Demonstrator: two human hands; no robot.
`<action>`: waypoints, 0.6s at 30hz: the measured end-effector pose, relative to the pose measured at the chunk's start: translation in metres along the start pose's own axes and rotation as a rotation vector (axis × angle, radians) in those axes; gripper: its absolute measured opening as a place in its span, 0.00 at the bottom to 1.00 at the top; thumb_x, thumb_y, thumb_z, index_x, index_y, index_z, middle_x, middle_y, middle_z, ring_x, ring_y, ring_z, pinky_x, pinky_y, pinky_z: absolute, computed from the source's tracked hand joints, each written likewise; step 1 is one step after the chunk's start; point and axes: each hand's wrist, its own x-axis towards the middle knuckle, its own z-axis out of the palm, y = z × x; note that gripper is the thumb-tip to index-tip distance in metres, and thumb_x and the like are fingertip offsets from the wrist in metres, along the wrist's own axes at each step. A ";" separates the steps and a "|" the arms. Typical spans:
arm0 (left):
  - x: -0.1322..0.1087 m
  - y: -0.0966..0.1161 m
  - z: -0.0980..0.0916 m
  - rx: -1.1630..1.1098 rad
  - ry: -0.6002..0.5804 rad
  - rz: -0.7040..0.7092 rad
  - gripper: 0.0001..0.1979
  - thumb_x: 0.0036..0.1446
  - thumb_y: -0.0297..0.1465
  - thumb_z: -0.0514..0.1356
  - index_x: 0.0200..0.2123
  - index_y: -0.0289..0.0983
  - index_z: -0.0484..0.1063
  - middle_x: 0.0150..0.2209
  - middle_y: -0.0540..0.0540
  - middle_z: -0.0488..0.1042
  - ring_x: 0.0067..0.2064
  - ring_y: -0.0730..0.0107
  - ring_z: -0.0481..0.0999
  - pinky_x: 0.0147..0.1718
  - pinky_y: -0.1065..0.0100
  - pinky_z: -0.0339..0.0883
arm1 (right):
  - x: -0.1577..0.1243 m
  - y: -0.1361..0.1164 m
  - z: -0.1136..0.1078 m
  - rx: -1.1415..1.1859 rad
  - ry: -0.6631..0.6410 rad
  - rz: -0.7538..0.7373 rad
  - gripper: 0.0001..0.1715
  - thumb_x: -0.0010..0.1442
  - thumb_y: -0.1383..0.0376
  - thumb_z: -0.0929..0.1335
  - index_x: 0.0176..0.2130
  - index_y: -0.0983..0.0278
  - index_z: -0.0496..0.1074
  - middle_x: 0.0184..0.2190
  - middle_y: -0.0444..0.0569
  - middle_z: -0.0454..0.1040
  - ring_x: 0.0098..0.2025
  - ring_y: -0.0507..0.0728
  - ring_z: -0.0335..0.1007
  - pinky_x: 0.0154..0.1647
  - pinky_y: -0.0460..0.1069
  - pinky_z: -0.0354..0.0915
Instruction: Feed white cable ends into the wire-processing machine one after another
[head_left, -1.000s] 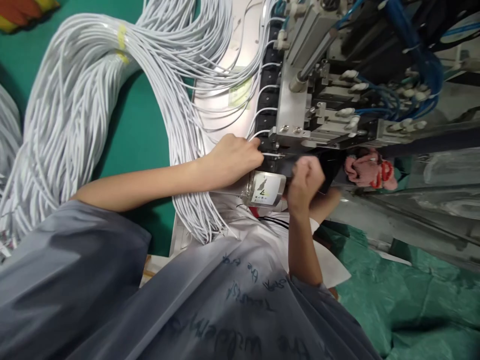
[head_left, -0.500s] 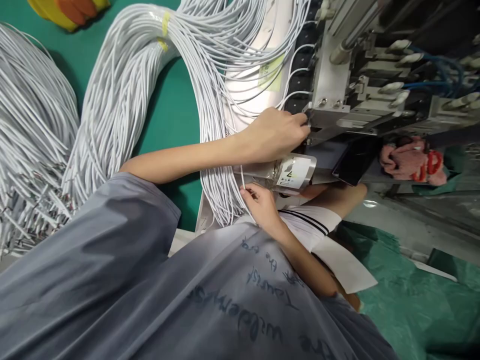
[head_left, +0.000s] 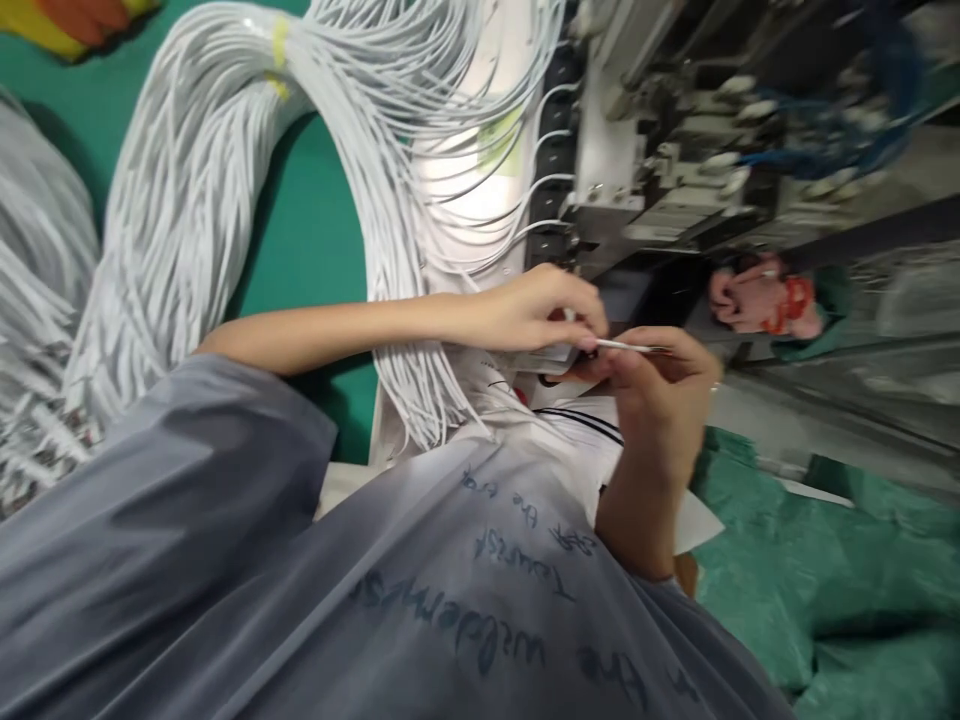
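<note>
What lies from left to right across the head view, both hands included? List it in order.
Cable heap at the left edge, tied cable bundle, left hand, right hand, pink cloth.

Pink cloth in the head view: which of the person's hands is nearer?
Right. The right hand is below and left of the pink cloth in the picture; the left hand is farther left.
</note>
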 end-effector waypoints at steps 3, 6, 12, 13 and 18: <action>0.000 0.001 0.003 -0.067 0.072 0.048 0.15 0.62 0.36 0.53 0.33 0.33 0.76 0.31 0.44 0.75 0.30 0.76 0.73 0.30 0.74 0.64 | 0.001 0.001 0.006 0.135 -0.007 -0.001 0.17 0.53 0.49 0.68 0.33 0.60 0.73 0.24 0.44 0.73 0.24 0.53 0.69 0.27 0.51 0.68; -0.001 0.000 0.006 -0.059 0.129 0.093 0.14 0.61 0.34 0.54 0.33 0.33 0.76 0.29 0.44 0.75 0.28 0.77 0.72 0.28 0.75 0.64 | 0.003 0.000 0.009 0.152 -0.012 -0.011 0.21 0.57 0.47 0.64 0.34 0.61 0.72 0.24 0.46 0.73 0.25 0.54 0.70 0.28 0.51 0.69; -0.001 0.000 0.010 -0.064 0.201 0.093 0.12 0.60 0.33 0.55 0.34 0.32 0.76 0.28 0.45 0.72 0.27 0.78 0.69 0.25 0.76 0.62 | 0.006 0.001 0.010 0.253 -0.005 0.005 0.19 0.57 0.49 0.65 0.34 0.61 0.73 0.24 0.46 0.73 0.26 0.53 0.70 0.29 0.51 0.69; -0.001 -0.001 0.010 -0.062 0.223 0.093 0.12 0.59 0.33 0.55 0.34 0.32 0.76 0.27 0.46 0.72 0.27 0.78 0.69 0.24 0.77 0.61 | 0.006 0.002 0.010 0.257 -0.007 0.009 0.20 0.58 0.48 0.63 0.35 0.61 0.73 0.25 0.46 0.73 0.26 0.53 0.70 0.30 0.51 0.70; -0.002 -0.005 0.013 0.048 0.303 0.099 0.10 0.57 0.32 0.57 0.30 0.34 0.76 0.24 0.48 0.70 0.25 0.78 0.67 0.24 0.77 0.60 | 0.009 0.000 0.009 0.239 0.024 0.044 0.22 0.58 0.48 0.63 0.34 0.62 0.73 0.25 0.47 0.74 0.27 0.53 0.72 0.30 0.51 0.71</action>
